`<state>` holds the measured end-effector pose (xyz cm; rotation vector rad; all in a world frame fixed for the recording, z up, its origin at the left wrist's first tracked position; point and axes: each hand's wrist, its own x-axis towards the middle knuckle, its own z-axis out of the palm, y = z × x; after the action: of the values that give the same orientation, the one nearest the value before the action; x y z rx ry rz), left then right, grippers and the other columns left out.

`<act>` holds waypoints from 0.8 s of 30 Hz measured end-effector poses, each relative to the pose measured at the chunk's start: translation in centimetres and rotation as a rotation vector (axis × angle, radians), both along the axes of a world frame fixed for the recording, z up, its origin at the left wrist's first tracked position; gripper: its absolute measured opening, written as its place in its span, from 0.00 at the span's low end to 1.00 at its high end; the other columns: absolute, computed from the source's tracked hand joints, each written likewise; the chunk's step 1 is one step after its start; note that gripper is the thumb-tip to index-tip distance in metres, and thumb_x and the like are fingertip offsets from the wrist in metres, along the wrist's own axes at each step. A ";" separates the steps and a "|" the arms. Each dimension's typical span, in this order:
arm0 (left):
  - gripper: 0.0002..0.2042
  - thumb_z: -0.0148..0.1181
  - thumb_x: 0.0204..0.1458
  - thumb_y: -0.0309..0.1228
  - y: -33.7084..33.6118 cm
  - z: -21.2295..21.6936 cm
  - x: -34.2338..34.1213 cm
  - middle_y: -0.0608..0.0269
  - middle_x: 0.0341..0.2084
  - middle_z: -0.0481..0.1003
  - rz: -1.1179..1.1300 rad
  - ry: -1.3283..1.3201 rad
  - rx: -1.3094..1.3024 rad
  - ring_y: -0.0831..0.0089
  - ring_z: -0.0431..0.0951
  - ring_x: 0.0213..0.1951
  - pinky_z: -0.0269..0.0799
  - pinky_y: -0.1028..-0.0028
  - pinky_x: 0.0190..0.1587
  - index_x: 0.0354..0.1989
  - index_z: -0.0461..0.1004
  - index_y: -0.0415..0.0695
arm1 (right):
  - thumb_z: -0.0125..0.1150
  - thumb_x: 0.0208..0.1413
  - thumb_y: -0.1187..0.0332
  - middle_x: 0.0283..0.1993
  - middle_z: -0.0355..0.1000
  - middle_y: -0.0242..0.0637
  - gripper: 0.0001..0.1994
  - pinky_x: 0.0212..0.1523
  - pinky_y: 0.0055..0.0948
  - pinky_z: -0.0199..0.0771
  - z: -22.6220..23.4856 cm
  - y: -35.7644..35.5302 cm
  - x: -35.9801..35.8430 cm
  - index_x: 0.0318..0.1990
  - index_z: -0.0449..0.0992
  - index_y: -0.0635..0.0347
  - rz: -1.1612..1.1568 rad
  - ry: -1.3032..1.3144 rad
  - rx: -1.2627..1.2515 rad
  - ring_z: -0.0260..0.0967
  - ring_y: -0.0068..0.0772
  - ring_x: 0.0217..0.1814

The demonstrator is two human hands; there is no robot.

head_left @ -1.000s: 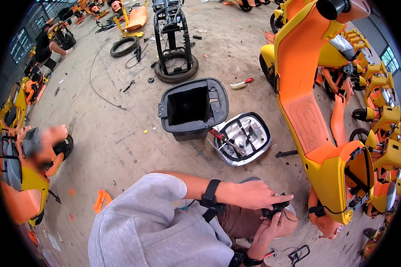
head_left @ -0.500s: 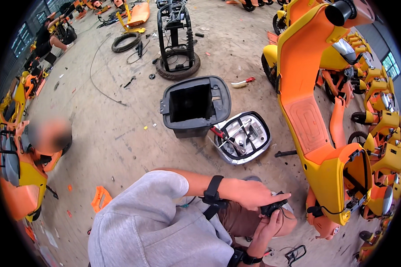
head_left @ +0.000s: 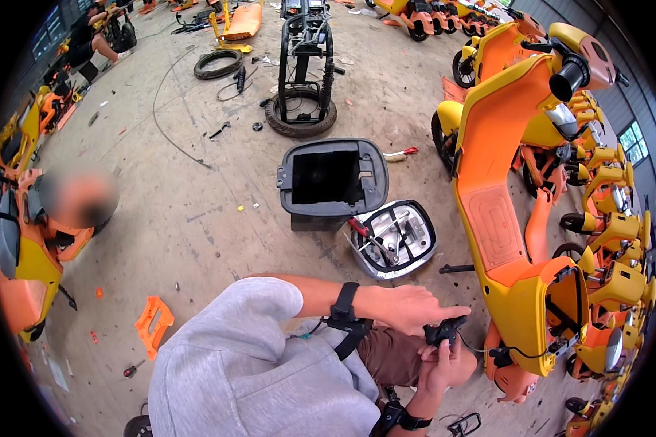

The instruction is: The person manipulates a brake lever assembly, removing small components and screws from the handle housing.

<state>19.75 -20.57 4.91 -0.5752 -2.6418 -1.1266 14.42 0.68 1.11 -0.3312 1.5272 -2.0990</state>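
A small black part with a thin cable is between my hands, above my bent knee; its exact kind is unclear. My left hand lies over its upper side, index finger stretched out and the other fingers curled round it. From below, my right hand pinches the same part with thumb and fingers. The cable leads toward the yellow and orange scooter body just right of my hands. That body has an open cavity at its near end.
A black open bin stands ahead, beside a silver-rimmed shell with red-handled pliers on it. Beyond lies a black frame with a wheel. Scooters line the right. A person is at left near another scooter.
My view has shifted a little, so more of the scooter's handlebar shows. Both hands stay on the black part, which looks slightly turned.
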 end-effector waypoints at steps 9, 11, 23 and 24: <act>0.42 0.61 0.44 0.28 1.2 1.2 -0.1 0.51 0.19 0.72 0.081 0.159 -0.064 0.50 0.76 0.25 0.68 0.58 0.26 0.70 0.46 0.45 | 0.53 0.65 0.65 0.35 0.70 0.33 0.22 0.21 0.18 0.63 -0.3 -0.7 0.3 0.60 0.59 0.69 -0.086 0.050 -0.125 0.55 0.13 0.14; 0.42 0.61 0.44 0.28 1.4 1.1 -0.5 0.52 0.20 0.73 0.104 0.148 -0.115 0.52 0.77 0.26 0.70 0.59 0.28 0.70 0.46 0.43 | 0.52 0.65 0.65 0.34 0.69 0.31 0.21 0.21 0.18 0.62 -0.1 -0.9 0.1 0.60 0.59 0.68 -0.113 0.046 -0.118 0.54 0.13 0.14; 0.43 0.65 0.45 0.39 2.4 -1.9 -3.8 0.48 0.26 0.76 0.030 -0.070 0.165 0.45 0.77 0.29 0.72 0.56 0.29 0.68 0.48 0.46 | 0.53 0.64 0.65 0.32 0.71 0.32 0.18 0.20 0.21 0.66 -0.7 0.3 -1.5 0.56 0.65 0.70 -0.181 -0.074 -0.059 0.52 0.12 0.13; 0.43 0.66 0.45 0.40 2.7 -2.1 -4.1 0.48 0.27 0.77 0.044 -0.098 0.176 0.45 0.77 0.29 0.72 0.56 0.29 0.68 0.48 0.46 | 0.53 0.64 0.66 0.30 0.70 0.31 0.18 0.20 0.22 0.67 -0.6 0.5 -1.7 0.56 0.65 0.70 -0.187 -0.082 -0.049 0.52 0.12 0.13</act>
<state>15.66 -17.87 2.78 -0.4363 -2.5848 -1.3891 12.68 1.17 0.55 -0.1210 1.5112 -2.2673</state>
